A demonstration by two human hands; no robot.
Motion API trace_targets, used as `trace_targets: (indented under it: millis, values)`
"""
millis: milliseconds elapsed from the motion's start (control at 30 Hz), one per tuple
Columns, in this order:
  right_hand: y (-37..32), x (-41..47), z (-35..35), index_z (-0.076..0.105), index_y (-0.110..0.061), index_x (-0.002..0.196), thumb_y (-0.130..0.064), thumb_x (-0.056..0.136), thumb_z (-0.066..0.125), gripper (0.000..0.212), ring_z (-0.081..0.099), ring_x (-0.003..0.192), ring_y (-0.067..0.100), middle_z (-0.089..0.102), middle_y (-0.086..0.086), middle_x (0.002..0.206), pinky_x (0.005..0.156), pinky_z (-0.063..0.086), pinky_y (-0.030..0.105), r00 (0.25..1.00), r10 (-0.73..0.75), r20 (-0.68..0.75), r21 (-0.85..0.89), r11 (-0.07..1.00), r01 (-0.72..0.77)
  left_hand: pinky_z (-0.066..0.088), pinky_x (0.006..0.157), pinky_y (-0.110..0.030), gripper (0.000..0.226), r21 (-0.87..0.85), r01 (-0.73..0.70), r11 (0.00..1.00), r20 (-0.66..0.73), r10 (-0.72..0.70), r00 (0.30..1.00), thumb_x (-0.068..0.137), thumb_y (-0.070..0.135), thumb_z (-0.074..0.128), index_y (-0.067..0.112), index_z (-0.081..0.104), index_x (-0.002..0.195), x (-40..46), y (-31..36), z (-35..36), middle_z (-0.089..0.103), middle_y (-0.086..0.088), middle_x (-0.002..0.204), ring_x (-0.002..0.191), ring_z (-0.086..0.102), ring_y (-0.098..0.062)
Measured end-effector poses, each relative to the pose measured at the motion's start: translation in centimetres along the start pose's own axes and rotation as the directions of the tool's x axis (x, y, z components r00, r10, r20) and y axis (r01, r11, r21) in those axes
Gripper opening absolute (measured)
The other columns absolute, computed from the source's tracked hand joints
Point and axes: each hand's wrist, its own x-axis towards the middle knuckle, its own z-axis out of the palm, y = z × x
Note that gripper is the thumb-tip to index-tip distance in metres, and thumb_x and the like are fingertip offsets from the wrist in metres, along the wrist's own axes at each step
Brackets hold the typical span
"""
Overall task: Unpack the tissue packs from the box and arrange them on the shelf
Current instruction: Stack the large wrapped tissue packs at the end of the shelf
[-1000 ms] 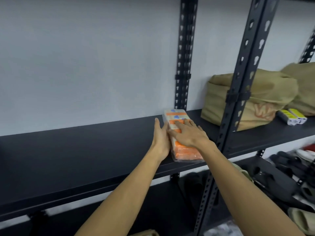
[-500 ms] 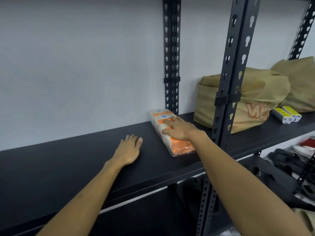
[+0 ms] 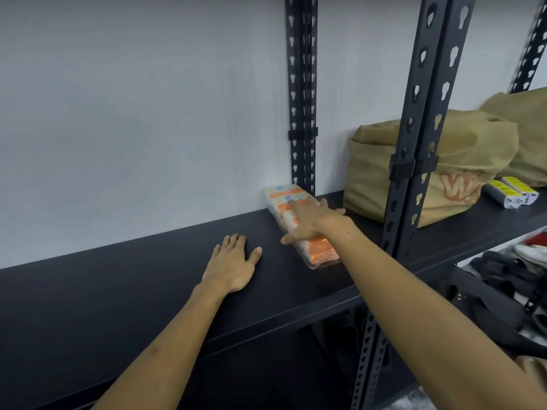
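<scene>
In the head view, the only one there is, the tissue pack [image 3: 299, 223] lies flat on the black shelf [image 3: 133, 279], near the shelf's right end, its far end close against the back wall beside the rear upright [image 3: 302, 93] and its near end short of the front edge. The right hand [image 3: 307, 223] lies on top of it with fingers stretched out, thumb at its left side: a wide grip, pressing and not clasping. The left hand [image 3: 233, 261] rests flat on bare shelf, well apart from the pack and toward the front edge, its grip wide too and holding nothing. The pack looks to be several small packs in clear film, orange and white; it should be light and soft, giving under a squeeze, and the film probably slides readily on the smooth shelf, so a flat push along the top or a long side would shift it. To lift it, taking hold across the two long sides near the middle seems best. Whether the film is loose or taut cannot be told through the motion blur.
</scene>
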Motion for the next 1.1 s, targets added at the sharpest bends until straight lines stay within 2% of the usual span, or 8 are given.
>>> trace_targets:
  millis: [133, 333, 500, 600, 733, 900, 1000, 1100]
  values:
    - [0.0, 0.1, 1.0, 0.013, -0.041, 0.157, -0.039, 0.081, 0.069, 0.095, 0.005, 0.151, 0.043, 0.008, 0.007, 0.167, 0.112, 0.02, 0.071, 0.998, 0.013, -0.054, -0.004, 1.0, -0.014, 0.005, 0.127, -0.04, 0.073, -0.001, -0.003, 1.0, -0.002, 0.003, 1.0, 0.105, 0.059, 0.025, 0.013, 0.018, 0.161, 0.0, 0.0, 0.0, 0.012, -0.004, 0.17, 0.157, 0.003, -0.021]
    - [0.6, 0.3, 0.8, 0.017, -0.041, 0.157, -0.035, 0.078, 0.071, 0.096, 0.015, 0.148, 0.039, 0.016, 0.006, 0.164, 0.112, 0.021, 0.067, 0.997, 0.007, -0.075, 0.027, 1.0, -0.005, 0.005, 0.128, -0.041, 0.075, 0.002, 0.0, 1.0, -0.003, 0.0, 1.0, 0.104, 0.06, 0.028, 0.014, 0.018, 0.161, -0.1, 0.2, 0.0, 0.012, -0.004, 0.17, 0.157, 0.004, -0.021]
    - [0.4, -0.3, 1.0, 0.021, -0.04, 0.155, -0.044, 0.077, 0.07, 0.093, 0.019, 0.145, 0.038, 0.02, 0.006, 0.162, 0.113, 0.021, 0.066, 0.992, -0.001, -0.129, 0.038, 0.999, 0.006, 0.008, 0.127, -0.041, 0.074, -0.047, 0.001, 0.999, -0.02, -0.002, 1.0, 0.103, 0.059, 0.035, 0.013, 0.024, 0.16, -0.3, 0.4, -0.3, 0.017, -0.006, 0.169, 0.157, 0.008, -0.022]
    - [0.4, -0.9, 1.0, 0.027, -0.037, 0.154, -0.054, 0.079, 0.065, 0.086, 0.015, 0.147, 0.037, 0.019, 0.004, 0.164, 0.114, 0.016, 0.068, 0.982, -0.015, -0.189, 0.078, 0.997, 0.03, 0.022, 0.123, -0.041, 0.063, -0.14, 0.002, 0.99, -0.061, -0.011, 0.998, 0.101, 0.053, 0.047, 0.013, 0.046, 0.15, -1.4, 0.3, -1.1, 0.035, -0.005, 0.162, 0.152, 0.026, -0.026]
    - [-0.3, -2.7, 1.4, 0.042, -0.027, 0.149, -0.06, 0.091, 0.049, 0.067, 0.01, 0.151, 0.029, 0.02, 0.002, 0.165, 0.115, 0.014, 0.063, 0.901, -0.072, -0.427, 0.032, 0.995, 0.094, 0.036, 0.11, -0.039, 0.046, 0.057, -0.025, 0.998, -0.189, 0.036, 0.981, 0.099, 0.049, 0.045, 0.019, 0.063, 0.128, -4.3, 0.5, -1.9, 0.058, 0.0, 0.136, 0.128, 0.049, -0.023]
    - [-3.0, -6.1, 3.8, 0.051, -0.023, 0.141, -0.053, 0.091, 0.048, 0.059, 0.017, 0.152, 0.025, 0.031, 0.005, 0.162, 0.12, 0.016, 0.053, 0.793, -0.222, -0.567, -0.061, 0.972, 0.229, 0.024, 0.121, -0.043, 0.059, 0.017, 0.033, 0.999, -0.116, -0.031, 0.993, 0.104, 0.054, 0.034, 0.022, 0.041, 0.152, -9.0, -2.4, -2.1, 0.037, -0.004, 0.16, 0.147, 0.033, -0.024]
    - [-6.1, -8.6, 7.0, 0.047, -0.023, 0.147, -0.051, 0.095, 0.051, 0.059, 0.016, 0.153, 0.022, 0.031, 0.002, 0.162, 0.123, 0.014, 0.049, 0.849, -0.248, -0.466, 0.044, 0.952, 0.303, 0.012, 0.126, -0.042, 0.064, -0.015, 0.039, 0.999, -0.037, -0.04, 0.999, 0.104, 0.059, 0.028, 0.027, 0.026, 0.16, -12.2, -4.6, -2.6, 0.015, -0.005, 0.169, 0.156, 0.013, -0.022]
    - [-8.7, -10.6, 10.1, 0.045, -0.025, 0.149, -0.057, 0.097, 0.046, 0.061, 0.021, 0.151, 0.02, 0.035, 0.0, 0.16, 0.121, 0.017, 0.047, 0.927, -0.227, -0.298, 0.16, 0.946, 0.283, 0.009, 0.127, -0.041, 0.065, -0.011, 0.076, 0.997, -0.062, -0.076, 0.995, 0.104, 0.06, 0.025, 0.028, 0.023, 0.161, -15.4, -6.1, -3.1, 0.011, -0.003, 0.17, 0.157, 0.009, -0.018]
